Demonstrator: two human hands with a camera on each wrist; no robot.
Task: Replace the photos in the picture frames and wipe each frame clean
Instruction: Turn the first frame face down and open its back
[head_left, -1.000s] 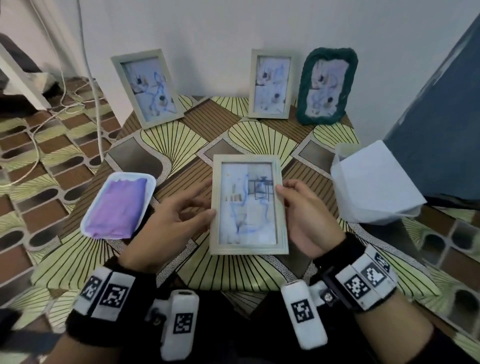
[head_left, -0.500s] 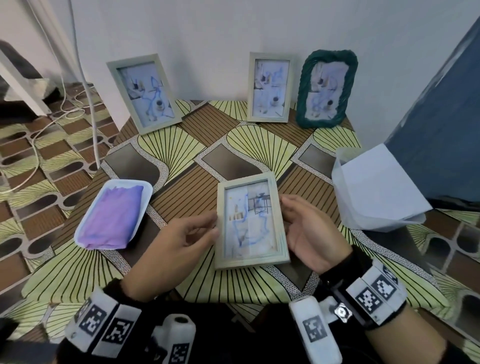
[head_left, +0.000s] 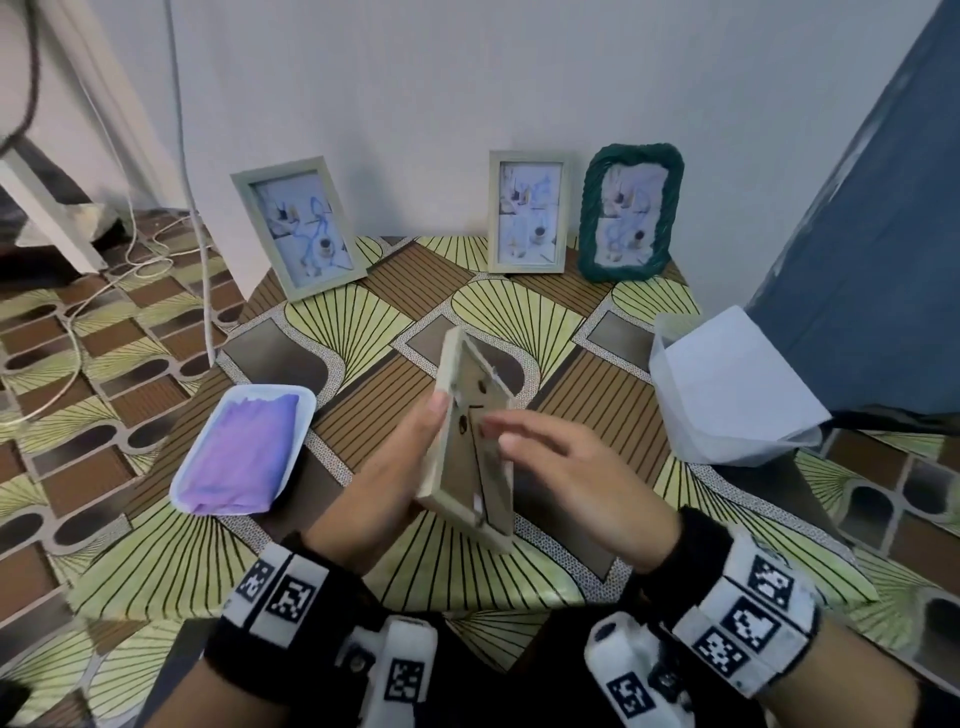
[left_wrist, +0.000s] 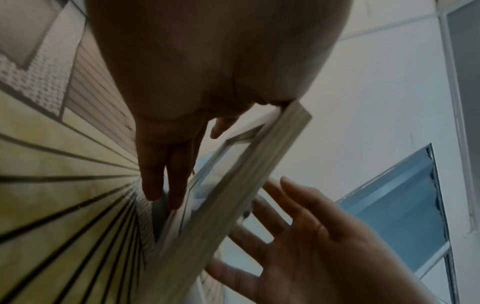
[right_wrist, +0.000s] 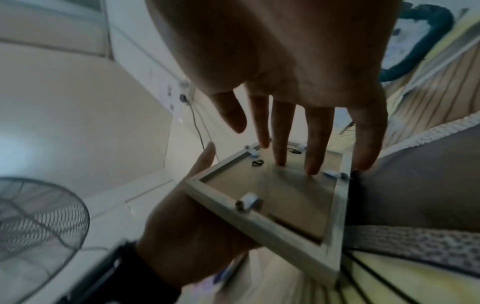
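On the patterned bench (head_left: 343, 322), three picture frames stand at the back against the wall: a pale one (head_left: 298, 228) at left, another pale one (head_left: 529, 212) and a green one (head_left: 629, 213). A white paper bag (head_left: 727, 400) sits at right and a tray with a purple cloth (head_left: 241, 449) at left. Above the bench's middle, the pale frame (head_left: 470, 441) is tilted on edge, back side up. The left hand (head_left: 382, 483) holds it with straight fingers (left_wrist: 161, 170) under the glass and thumb on its edge, while the right hand (head_left: 571, 473) lays spread fingers (right_wrist: 281, 133) on the backing.
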